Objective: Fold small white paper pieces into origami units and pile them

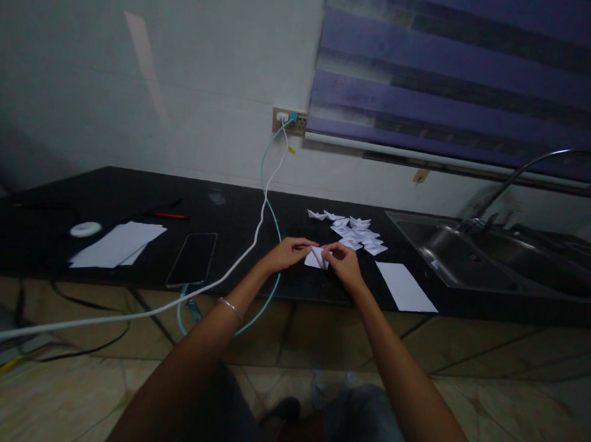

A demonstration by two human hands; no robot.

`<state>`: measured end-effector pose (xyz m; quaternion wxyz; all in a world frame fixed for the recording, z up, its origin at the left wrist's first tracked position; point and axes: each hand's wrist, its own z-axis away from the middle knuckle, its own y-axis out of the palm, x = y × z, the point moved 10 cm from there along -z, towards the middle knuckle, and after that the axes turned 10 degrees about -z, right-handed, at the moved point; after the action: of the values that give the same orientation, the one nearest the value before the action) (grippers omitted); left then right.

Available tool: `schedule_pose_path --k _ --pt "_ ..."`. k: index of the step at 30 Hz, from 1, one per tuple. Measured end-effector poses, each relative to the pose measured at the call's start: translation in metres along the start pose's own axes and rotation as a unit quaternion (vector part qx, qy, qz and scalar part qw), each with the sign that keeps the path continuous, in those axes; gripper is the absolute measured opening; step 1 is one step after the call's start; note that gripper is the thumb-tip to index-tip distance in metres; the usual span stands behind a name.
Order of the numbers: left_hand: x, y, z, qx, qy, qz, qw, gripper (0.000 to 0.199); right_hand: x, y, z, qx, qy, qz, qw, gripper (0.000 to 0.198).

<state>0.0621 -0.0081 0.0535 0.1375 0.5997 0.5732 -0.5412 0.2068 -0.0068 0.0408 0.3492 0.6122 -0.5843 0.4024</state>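
Between my hands is a small folded piece of white paper (pixel 317 258), low over the dark countertop (pixel 246 211). My left hand (pixel 291 253) pinches its left upper edge. On the other side, my right hand (pixel 344 260) grips its upper right part, where a slanted fold shows. Just beyond my hands stand several small folded paper boats (pixel 357 233) in a cluster. To the right of my right hand lies a flat rectangular sheet of white paper (pixel 406 288).
A phone (pixel 191 259), a stack of white paper (pixel 116 245), a round white object (pixel 85 229) and a red pen (pixel 171 216) lie on the left. A white cable (pixel 262 222) crosses the counter from the wall socket (pixel 297 123). A steel sink (pixel 443 257) with faucet is at right.
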Motion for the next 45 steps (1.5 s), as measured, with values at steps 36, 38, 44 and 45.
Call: schedule_pose_path --k 36,38,44,45 --pt "0.008 -0.008 0.0 -0.055 -0.02 0.016 0.998 0.032 0.018 0.003 0.003 -0.011 -0.028 0.0 1.0 0.014" --pt "0.013 -0.006 0.0 -0.044 -0.039 0.022 0.998 0.034 0.018 0.004 0.003 -0.009 -0.031 -0.002 0.999 0.014" --pt "0.012 0.001 0.0 -0.005 -0.04 0.04 0.998 0.04 0.02 0.005 0.003 -0.001 -0.04 -0.01 0.999 0.011" --pt "0.01 0.002 0.0 -0.002 -0.032 0.035 0.999 0.041 0.021 0.005 0.004 0.0 -0.044 -0.009 0.999 0.011"
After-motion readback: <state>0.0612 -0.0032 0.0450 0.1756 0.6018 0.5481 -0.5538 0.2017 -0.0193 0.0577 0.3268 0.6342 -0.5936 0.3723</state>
